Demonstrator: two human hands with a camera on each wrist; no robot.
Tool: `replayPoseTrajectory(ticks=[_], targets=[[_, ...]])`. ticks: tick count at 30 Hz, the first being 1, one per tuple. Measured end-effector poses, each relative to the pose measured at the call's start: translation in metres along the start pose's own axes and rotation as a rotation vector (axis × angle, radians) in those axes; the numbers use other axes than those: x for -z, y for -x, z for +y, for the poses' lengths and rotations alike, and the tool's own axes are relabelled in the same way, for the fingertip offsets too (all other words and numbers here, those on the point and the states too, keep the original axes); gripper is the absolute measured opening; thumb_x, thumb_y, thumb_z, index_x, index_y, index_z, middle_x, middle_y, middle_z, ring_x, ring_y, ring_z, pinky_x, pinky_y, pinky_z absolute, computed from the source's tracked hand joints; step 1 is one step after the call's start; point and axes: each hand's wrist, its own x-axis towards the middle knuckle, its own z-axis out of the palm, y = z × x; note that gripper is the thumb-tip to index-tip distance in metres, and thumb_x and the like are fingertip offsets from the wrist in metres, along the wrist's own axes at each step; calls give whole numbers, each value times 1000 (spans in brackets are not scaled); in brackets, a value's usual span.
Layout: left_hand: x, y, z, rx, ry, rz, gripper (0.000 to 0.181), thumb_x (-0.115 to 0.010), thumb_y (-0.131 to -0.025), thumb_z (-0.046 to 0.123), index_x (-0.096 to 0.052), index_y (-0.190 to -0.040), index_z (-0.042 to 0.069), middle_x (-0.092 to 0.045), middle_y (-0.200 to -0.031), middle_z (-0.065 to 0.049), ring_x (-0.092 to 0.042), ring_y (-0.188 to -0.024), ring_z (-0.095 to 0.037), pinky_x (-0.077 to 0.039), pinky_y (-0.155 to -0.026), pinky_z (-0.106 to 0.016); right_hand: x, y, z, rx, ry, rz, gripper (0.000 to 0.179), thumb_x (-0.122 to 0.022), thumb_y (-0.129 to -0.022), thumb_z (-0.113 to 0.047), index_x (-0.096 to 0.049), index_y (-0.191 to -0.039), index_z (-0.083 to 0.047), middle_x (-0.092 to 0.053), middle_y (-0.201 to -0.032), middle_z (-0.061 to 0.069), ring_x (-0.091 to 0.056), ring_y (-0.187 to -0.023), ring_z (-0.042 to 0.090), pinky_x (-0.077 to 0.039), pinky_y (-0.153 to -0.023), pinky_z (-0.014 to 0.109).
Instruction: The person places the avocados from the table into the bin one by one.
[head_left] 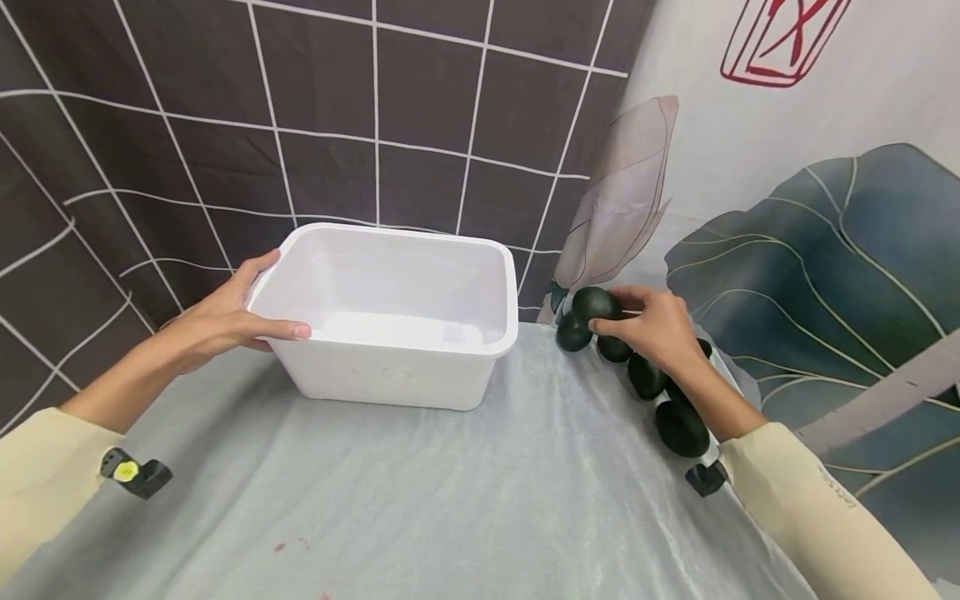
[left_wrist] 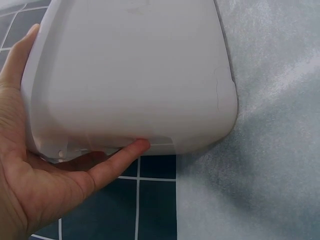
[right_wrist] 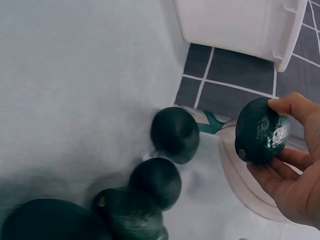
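A white plastic tub [head_left: 390,375] stands on the cloth-covered table. My left hand [head_left: 228,312] grips its left end at the rim. In the left wrist view, fingers [left_wrist: 117,162] reach along the outside wall below the rim. On the right, my right hand [head_left: 656,329] pinches a dark green avocado [head_left: 596,304] between thumb and fingertips. The right wrist view has this avocado [right_wrist: 260,130] raised beside the others, a small stem scar on its lower end. Several more avocados [head_left: 681,427] lie in a row beneath the right hand and forearm, which partly cover them.
A pale grey-blue cloth [head_left: 450,492] covers the table. Behind the tub hangs a dark sheet with a white grid [head_left: 420,92]. To the right, a pale sheet with large blue-green leaves [head_left: 825,250] borders the row of avocados.
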Motion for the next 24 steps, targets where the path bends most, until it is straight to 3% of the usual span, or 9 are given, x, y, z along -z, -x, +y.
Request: replayPoseTrajectory(ticks=[10,14,24], targets=[[-1,0,0,-12,-8,8,134,-89,-97,32,15,-182,20,-16,-182,-34,-41,-154,-53,-62,-101,-66,10,-9,-24,36,-15,48,68,-91,-93,-42,-73,-151,-12,-78,-143,20,-68,-139,43,-53,-112,63],[-1,0,1,-18,1,5,134,-89,-97,31,14,-182,20,-16,-182,-33,-41,-154,-52,-62,-101,-66,11,-12,-32,45,-37,60,67,-91,-92,-42,-75,-150,-13,-80,-140,17,-73,-135,40,-54,-113,60],[0,-1,-1,-30,19,-4,133,-88,-98,29,14,-182,21,-17,-182,-33,-40,-154,-51,-63,-100,-64,12,-23,-55,112,-60,95,66,-93,-90,-35,-75,-149,-10,-81,-139,17,-79,-126,38,-57,-97,42]])
